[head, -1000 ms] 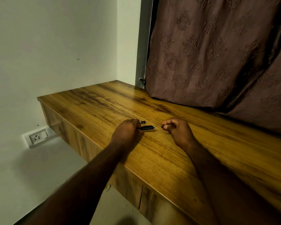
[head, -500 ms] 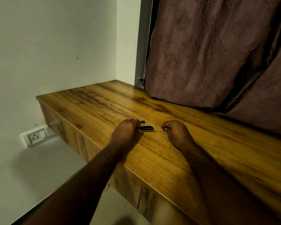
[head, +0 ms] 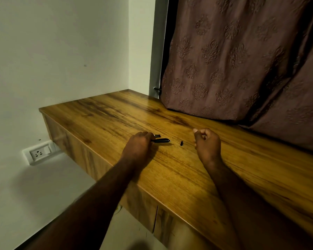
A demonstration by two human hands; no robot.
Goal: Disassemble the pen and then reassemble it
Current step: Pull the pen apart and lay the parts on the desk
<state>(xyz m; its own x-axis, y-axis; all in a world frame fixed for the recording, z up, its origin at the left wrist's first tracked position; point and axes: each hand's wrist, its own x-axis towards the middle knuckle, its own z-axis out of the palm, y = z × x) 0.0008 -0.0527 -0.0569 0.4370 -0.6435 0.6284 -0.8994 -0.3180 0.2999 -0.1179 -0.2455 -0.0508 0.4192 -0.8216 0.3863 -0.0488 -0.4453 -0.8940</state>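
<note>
Just right of the left hand [head: 137,145] fingers, slim black plastic pen barrel [head: 161,140] pinned to the wooden surface [head: 188,177] — steadied; right hand [head: 207,142] clenched, contents unclear; small black tip piece [head: 181,143] parked between.

A glossy wooden counter [head: 197,177] is carrying a black pen barrel [head: 162,140], a short dark piece [head: 157,135] just behind it, and a tiny black cap [head: 181,143] lying apart to the right.

Bare forearms, no sleeves, jewellery
</note>
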